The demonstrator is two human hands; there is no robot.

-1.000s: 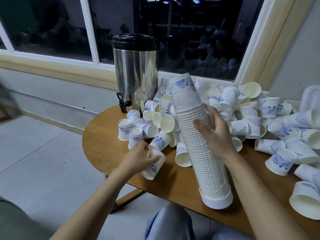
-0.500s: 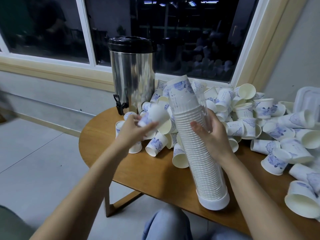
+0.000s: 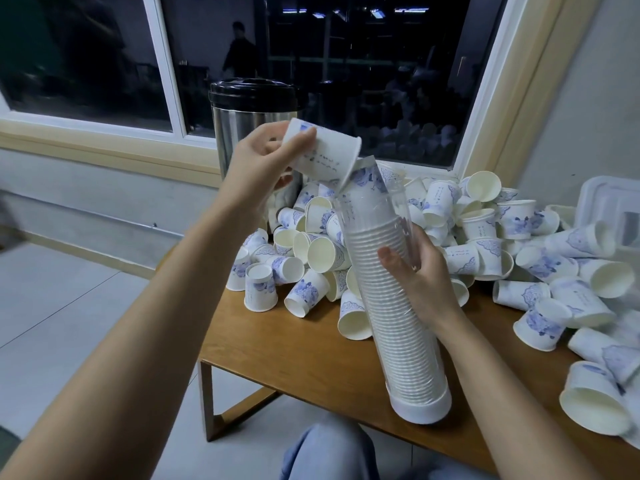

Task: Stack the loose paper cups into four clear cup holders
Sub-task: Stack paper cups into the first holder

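Paper, thin and matte white with blue floral print and a cream inside, makes up the cup (image 3: 322, 152) that my left hand (image 3: 263, 157) pinches near its closed bottom, thumb on the near side and fingers curled behind. It is tipped so that its rolled rim faces down and to the right, touching the top of the stack (image 3: 367, 178). That stack sits nested inside the clear cup holder (image 3: 398, 341), a tall smooth plastic tube with a white cap (image 3: 422, 408) at its foot. The tube stands on the wooden table (image 3: 311, 358) with its top leaning left. My right hand (image 3: 422, 271) grips it about halfway up, thumb on the front and fingers wrapped round the far side. Loose cups (image 3: 485, 230) crowd behind and to the right of the tube, some lying on their sides and some upside down, and one rests against its lower left. A steel urn (image 3: 242, 126) with a black lid (image 3: 252, 93) stands behind my left hand, partly hidden by it. A white plastic container (image 3: 609, 206) lies at the far right, under the dark window (image 3: 346, 64).
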